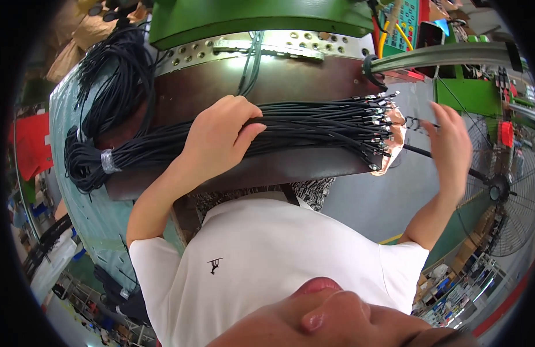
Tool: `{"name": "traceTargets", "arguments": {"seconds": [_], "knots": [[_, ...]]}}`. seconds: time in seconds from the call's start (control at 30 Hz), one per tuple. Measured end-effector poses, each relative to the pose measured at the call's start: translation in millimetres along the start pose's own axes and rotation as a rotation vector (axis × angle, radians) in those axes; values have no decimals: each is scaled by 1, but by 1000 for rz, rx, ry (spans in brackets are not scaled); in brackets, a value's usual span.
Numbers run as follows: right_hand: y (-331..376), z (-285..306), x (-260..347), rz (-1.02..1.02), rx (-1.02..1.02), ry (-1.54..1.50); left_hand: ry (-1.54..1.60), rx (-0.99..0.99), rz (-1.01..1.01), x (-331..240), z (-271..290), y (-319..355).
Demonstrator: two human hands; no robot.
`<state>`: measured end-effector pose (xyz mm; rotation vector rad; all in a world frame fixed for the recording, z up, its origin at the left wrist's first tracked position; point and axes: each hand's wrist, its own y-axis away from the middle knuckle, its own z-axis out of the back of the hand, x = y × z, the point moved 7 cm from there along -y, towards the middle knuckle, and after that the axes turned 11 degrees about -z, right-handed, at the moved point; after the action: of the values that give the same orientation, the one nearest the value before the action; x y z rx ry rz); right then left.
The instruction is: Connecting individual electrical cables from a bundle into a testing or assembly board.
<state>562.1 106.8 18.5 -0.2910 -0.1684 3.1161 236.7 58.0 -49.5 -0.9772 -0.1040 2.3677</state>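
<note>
A thick bundle of black cables (314, 127) lies across a brown worktop (314, 78), bound with grey tape (108, 161) at its left end. Its right end fans out into several metal-tipped connectors (378, 124) over a copper-coloured sheet (398, 139). My left hand (221, 139) rests on top of the bundle near its middle, fingers curled over the cables. My right hand (451, 147) is raised just right of the connector ends, blurred, fingers spread, with nothing clearly in it. A small black wire piece (415, 123) shows beside its fingertips.
A green machine (250, 17) with a perforated metal plate (290, 43) stands behind the worktop. A second bunch of black cables (114, 75) hangs at upper left. A floor fan (502, 194) stands at the right, and a grey metal rail (447, 55) runs at upper right.
</note>
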Motion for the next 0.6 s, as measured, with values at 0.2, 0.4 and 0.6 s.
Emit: {"name": "traceTargets", "arguments": {"seconds": [0.2,0.4,0.6], "knots": [[-43,-57,170,707,-291,-510,385,488,-198,-54,-80,-58],[-84,-94,237,805,-160,-658,1126,841,402,-90,-167,-62],[-63,-78,185,851,-103,-757,1454,359,708,-79,-120,16]]}}
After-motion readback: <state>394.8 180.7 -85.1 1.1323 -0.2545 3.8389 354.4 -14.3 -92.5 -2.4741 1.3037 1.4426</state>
